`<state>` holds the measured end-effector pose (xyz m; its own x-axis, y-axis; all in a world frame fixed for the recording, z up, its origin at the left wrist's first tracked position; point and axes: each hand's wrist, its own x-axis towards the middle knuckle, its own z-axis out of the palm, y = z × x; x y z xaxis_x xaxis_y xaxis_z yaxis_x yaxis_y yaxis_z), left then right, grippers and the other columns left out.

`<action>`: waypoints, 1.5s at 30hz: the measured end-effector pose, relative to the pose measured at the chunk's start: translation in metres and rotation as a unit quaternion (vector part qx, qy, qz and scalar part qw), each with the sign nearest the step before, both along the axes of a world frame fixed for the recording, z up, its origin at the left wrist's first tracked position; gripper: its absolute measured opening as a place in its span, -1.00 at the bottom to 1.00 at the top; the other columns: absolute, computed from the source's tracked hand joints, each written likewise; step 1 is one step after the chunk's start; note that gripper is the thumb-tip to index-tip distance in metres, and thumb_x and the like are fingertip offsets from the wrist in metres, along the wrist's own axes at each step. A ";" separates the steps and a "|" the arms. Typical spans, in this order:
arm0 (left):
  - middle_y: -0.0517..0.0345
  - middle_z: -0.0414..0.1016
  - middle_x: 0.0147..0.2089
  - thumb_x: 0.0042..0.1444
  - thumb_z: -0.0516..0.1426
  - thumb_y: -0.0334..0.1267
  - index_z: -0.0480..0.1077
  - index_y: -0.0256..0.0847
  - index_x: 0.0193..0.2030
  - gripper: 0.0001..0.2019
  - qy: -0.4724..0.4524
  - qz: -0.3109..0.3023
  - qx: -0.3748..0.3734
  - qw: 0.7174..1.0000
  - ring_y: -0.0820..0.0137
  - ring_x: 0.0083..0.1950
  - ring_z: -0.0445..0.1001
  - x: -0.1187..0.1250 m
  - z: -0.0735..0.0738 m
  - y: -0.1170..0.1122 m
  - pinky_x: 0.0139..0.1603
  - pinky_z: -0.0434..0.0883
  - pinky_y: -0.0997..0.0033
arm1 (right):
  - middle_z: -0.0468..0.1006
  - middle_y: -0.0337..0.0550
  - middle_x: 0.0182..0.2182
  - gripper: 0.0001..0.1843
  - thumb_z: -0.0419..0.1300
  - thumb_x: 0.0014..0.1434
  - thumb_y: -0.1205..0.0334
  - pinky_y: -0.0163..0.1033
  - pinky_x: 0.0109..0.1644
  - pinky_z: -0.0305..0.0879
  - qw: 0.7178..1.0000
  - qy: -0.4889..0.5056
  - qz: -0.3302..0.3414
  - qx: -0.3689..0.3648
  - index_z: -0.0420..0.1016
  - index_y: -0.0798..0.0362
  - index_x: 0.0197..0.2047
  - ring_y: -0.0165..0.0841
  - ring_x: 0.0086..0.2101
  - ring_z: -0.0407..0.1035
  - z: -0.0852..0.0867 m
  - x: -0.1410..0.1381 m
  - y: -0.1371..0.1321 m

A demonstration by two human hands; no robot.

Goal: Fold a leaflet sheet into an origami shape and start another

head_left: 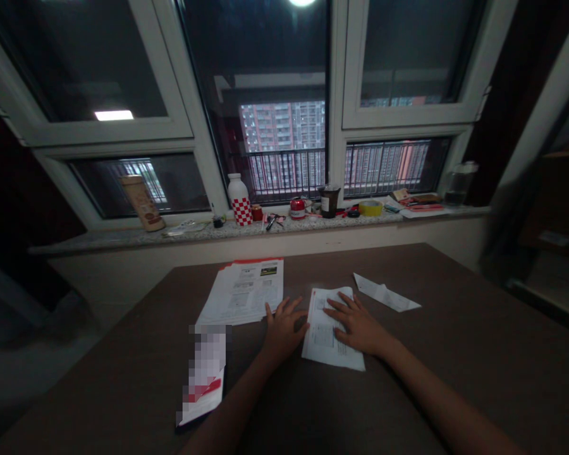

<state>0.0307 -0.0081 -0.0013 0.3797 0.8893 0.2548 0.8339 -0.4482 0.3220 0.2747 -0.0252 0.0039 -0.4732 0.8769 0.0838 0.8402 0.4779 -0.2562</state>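
A person's relaxed right hand presses flat, fingers spread and grasping nothing, on a white printed paper sheet atop a dark brown table, as the open left hand rests just beside the sheet, near a red-edged stack of printed papers.

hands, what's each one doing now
Left hand: open, flat on the table, holding nothing.
Right hand: open, flat on a paper sheet, holding nothing.
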 end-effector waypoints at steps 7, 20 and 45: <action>0.28 0.18 0.35 0.16 0.15 -0.21 0.45 0.09 -0.02 -0.76 0.001 -0.002 0.002 1.000 0.10 0.39 -0.01 0.000 0.001 -0.001 0.27 -0.46 -0.42 | 0.02 -0.21 0.36 -0.36 0.00 0.22 -0.07 0.21 0.34 -0.44 1.000 -0.003 -0.001 0.005 0.11 -0.14 0.34 -0.05 0.34 -0.33 0.000 0.000 0.000; 0.32 0.17 0.36 0.17 0.13 -0.20 0.45 0.14 0.01 -0.73 0.002 0.002 -0.015 1.000 0.09 0.39 -0.02 0.001 0.006 -0.001 0.27 -0.46 -0.44 | 0.04 -0.22 0.35 -0.37 -0.01 0.23 -0.10 0.22 0.34 -0.41 1.000 0.000 0.003 0.011 0.12 -0.16 0.33 -0.03 0.34 -0.30 0.001 0.000 0.000; 0.36 0.04 0.41 0.16 0.13 -0.24 0.44 0.12 -0.02 -0.74 0.001 0.012 -0.003 1.000 0.07 0.42 -0.10 0.002 -0.004 0.003 0.24 -0.35 -0.50 | 0.03 -0.19 0.35 -0.37 -0.06 0.26 -0.15 0.30 0.31 -0.38 1.000 -0.021 0.004 0.012 0.06 -0.19 0.35 0.03 0.31 -0.17 -0.002 -0.003 0.000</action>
<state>0.0327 -0.0047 -0.0051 0.3590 0.8993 0.2497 0.8447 -0.4269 0.3230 0.2716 -0.0252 0.0018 -0.4829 0.8716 0.0844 0.8464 0.4893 -0.2102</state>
